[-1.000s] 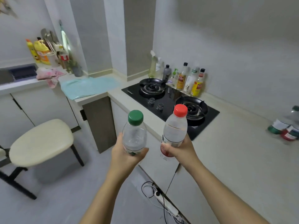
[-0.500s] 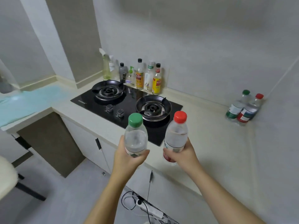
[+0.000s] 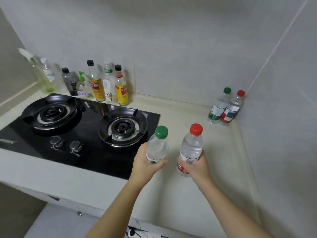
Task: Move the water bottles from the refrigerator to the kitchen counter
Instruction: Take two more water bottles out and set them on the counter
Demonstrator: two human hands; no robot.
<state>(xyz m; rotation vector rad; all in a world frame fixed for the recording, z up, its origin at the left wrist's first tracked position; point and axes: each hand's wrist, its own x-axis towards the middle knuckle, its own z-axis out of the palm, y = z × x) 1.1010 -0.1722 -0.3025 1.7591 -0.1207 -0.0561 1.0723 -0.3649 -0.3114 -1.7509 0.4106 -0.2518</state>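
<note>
Left hand (image 3: 144,164): fingers and thumb curl round the lower body of the green-capped bottle (image 3: 158,146), held upright at the stove's right edge.
Right hand (image 3: 197,167): grips the red-capped bottle (image 3: 192,148) round its label, upright, over the counter (image 3: 180,205); I cannot tell whether its base touches the surface.
Held bottles: clear, just beside each other but apart.
Green-capped bottle label: white with green print at the lower edge, mostly hidden by fingers; no words legible.
Red-capped bottle label: white above a red band; the writing is too blurred to read.
Corner pair: a second green-capped bottle (image 3: 218,107) and a second red-capped bottle (image 3: 232,109) stand touching in the counter's far right corner, against the wall.
Corner pair labels: white over a green band on one, white with a dark picture over a red band on the other; text unreadable.
Stove (image 3: 85,160): black glass, two burners, two knobs; a pale brand mark at its left front edge is smeared.
Condiment bottles (image 3: 96,85): a row along the wall behind the stove; two carry yellow labels with red characters, too small to make out.
Pump bottle (image 3: 82,86): green pump, blue lettering low on the front, illegible.
</note>
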